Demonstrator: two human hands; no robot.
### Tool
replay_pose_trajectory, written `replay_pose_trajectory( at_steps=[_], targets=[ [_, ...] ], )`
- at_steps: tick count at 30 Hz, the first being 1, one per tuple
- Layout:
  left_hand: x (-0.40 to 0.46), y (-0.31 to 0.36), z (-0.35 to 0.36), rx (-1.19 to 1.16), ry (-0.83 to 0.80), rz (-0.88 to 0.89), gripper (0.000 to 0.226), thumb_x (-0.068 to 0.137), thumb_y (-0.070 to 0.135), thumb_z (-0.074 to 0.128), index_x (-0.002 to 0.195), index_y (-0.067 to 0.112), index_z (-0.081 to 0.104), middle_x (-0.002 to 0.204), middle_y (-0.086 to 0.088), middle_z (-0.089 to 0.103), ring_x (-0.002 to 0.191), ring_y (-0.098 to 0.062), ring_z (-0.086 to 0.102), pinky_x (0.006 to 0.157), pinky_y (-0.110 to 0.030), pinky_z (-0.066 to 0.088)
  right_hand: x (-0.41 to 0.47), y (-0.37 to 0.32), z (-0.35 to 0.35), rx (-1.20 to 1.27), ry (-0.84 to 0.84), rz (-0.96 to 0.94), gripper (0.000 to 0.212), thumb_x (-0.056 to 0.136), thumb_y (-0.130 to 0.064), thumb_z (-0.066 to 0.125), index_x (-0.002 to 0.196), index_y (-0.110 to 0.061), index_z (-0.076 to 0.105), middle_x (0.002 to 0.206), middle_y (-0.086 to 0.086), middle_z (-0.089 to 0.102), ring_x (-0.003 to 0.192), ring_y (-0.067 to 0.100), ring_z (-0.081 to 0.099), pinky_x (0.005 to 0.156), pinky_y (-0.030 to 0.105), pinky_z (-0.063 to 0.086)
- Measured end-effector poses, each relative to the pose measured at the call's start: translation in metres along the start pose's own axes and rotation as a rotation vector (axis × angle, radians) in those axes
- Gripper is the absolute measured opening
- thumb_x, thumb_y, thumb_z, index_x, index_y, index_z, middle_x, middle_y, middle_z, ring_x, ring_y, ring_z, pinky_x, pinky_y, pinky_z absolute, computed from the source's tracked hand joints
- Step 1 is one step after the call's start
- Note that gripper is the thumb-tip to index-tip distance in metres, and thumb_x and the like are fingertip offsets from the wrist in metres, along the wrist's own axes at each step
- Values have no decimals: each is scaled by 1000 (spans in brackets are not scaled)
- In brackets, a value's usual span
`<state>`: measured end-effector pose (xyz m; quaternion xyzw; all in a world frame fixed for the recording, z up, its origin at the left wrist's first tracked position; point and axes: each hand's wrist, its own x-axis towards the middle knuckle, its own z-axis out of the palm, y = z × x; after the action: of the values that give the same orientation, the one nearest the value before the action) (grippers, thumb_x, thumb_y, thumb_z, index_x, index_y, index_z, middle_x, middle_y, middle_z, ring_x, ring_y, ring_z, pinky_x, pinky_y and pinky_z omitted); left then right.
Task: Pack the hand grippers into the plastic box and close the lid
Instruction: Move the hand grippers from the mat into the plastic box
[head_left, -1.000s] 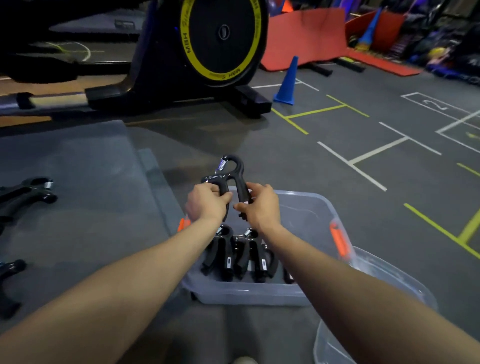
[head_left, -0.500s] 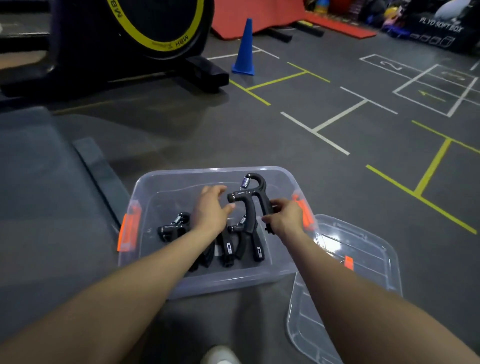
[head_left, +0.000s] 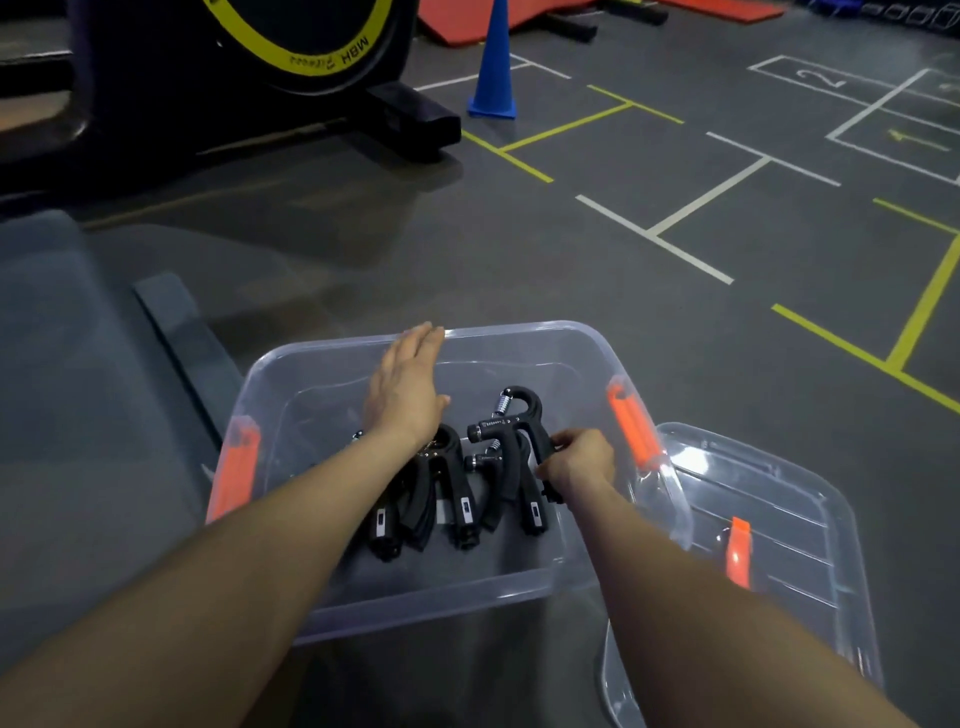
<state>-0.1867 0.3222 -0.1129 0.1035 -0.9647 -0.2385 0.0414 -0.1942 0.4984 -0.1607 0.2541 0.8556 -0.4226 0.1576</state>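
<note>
A clear plastic box (head_left: 524, 587) with orange side latches (head_left: 631, 423) stands on the floor in front of me. Several black hand grippers (head_left: 441, 493) lie in a row inside it. My right hand (head_left: 576, 465) grips one handle of the rightmost black hand gripper (head_left: 511, 421), which sits low in the box, spring end pointing away. My left hand (head_left: 408, 389) hovers flat over the box's middle with fingers straight, holding nothing. The clear lid (head_left: 789, 525) lies on the floor to the right, partly under the box's edge.
A grey mat (head_left: 78, 415) lies to the left of the box. A black and yellow exercise machine (head_left: 291, 47) stands at the back left, a blue cone (head_left: 493, 67) beyond it. Yellow and white lines mark the floor.
My left hand let go of the gripper and moved away with fingers straight. My right hand lowered the gripper into the box beside the others. The view tilted down.
</note>
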Motion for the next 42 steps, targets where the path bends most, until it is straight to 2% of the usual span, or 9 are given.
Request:
replay_pose_trajectory(
  at_steps=[6, 10, 15, 20, 24, 31, 33, 38, 42],
  targets=[
    [21, -7, 8, 117, 31, 19, 79, 82, 15, 67, 146, 22, 22, 155, 3, 24, 146, -17, 13, 121, -33, 6, 10, 6, 9, 33, 25, 46, 20, 70, 3, 64, 79, -13, 70, 90, 15, 71, 85, 36, 69, 80, 46, 58],
    [18, -2, 4, 110, 112, 36, 63, 81, 13, 66, 137, 21, 39, 139, -1, 44, 134, -23, 33, 120, -34, 15, 11, 14, 16, 38, 10, 78, 23, 67, 2, 67, 69, -19, 59, 94, 15, 72, 88, 35, 70, 81, 47, 58],
    [0, 2, 5, 78, 201, 46, 62, 78, 11, 67, 135, 22, 42, 136, 1, 44, 130, -21, 33, 119, -35, 18, 6, 28, 23, -6, 21, 88, 19, 74, 0, 67, 81, -17, 64, 101, 14, 70, 96, 31, 67, 87, 39, 55],
    [-5, 4, 2, 57, 189, 52, 64, 81, 12, 65, 138, 22, 38, 140, 3, 40, 134, -20, 29, 119, -35, 18, 8, 31, 28, -32, 33, 63, 22, 73, 2, 66, 71, -18, 57, 100, 15, 70, 95, 31, 66, 88, 36, 53],
    [-7, 5, 2, 43, 189, 42, 65, 82, 11, 64, 139, 23, 36, 142, 3, 38, 137, -20, 25, 119, -36, 18, 10, 32, 33, -27, 14, 58, 18, 71, 5, 65, 84, -6, 68, 95, 15, 69, 95, 29, 66, 85, 32, 50],
    [-5, 2, 5, 48, 190, 49, 66, 81, 10, 65, 139, 22, 35, 143, 2, 37, 138, -20, 24, 120, -35, 15, 13, 33, 32, 113, -3, 75, 25, 78, 8, 59, 101, 4, 65, 100, 18, 67, 106, 23, 61, 90, 34, 48],
    [-2, -1, 5, 65, 152, 58, 68, 82, 11, 64, 141, 23, 33, 145, 3, 35, 140, -19, 22, 121, -33, 11, 11, 29, 30, 65, -25, 10, 35, 79, 8, 60, 113, 1, 63, 114, 16, 66, 105, 26, 60, 96, 35, 46],
    [-5, -10, -3, 79, -1, 66, 72, 81, 16, 66, 142, 26, 30, 147, 6, 32, 140, -18, 26, 120, -35, 6, -6, 3, 22, 44, -44, -145, 50, 79, 1, 66, 128, -5, 55, 124, 13, 62, 115, 28, 59, 100, 32, 43],
    [-23, -33, -44, 79, 21, -31, 62, 82, 22, 65, 138, 25, 38, 140, 4, 39, 130, -23, 39, 115, -37, 24, -32, -39, 28, 36, -98, -237, 48, 82, -2, 65, 128, -5, 53, 127, 13, 59, 115, 29, 58, 99, 39, 46]
  ],
)
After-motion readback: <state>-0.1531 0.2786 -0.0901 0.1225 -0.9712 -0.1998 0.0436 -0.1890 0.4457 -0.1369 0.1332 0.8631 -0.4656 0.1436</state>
